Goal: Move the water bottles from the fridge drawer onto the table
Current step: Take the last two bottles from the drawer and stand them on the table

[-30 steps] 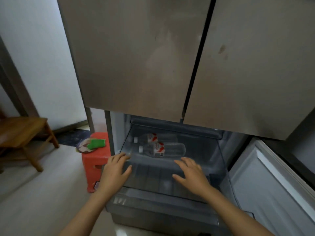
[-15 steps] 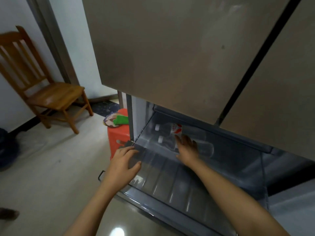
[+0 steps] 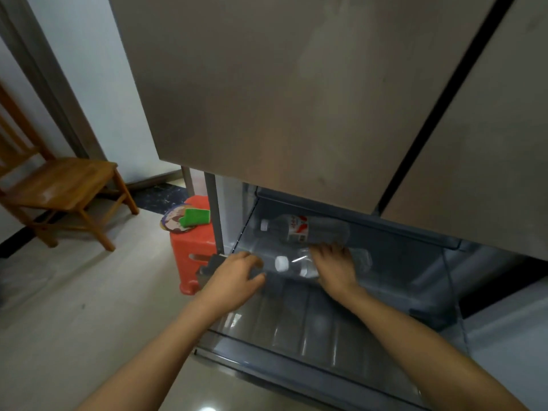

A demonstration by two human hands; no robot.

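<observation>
A red stool [image 3: 192,247] stands just beside the left wall of the fridge drawer [image 3: 311,318], with a green thing [image 3: 195,216] on top; a wooden chair [image 3: 59,185] stands further left, well apart; the big fridge doors [image 3: 281,99] hang low over the drawer's back edge and the far bottle [image 3: 305,229]; both bottles lie on their sides near the back left corner, caps pointing left; the right hand [image 3: 335,268] lies over the near bottle [image 3: 292,265], fingers close together and bent round it; the left hand [image 3: 237,274] rests at the left edge, fingers loosely bent, just beside that bottle's cap; the ribbed drawer floor runs from the hands to the front edge, open above.
</observation>
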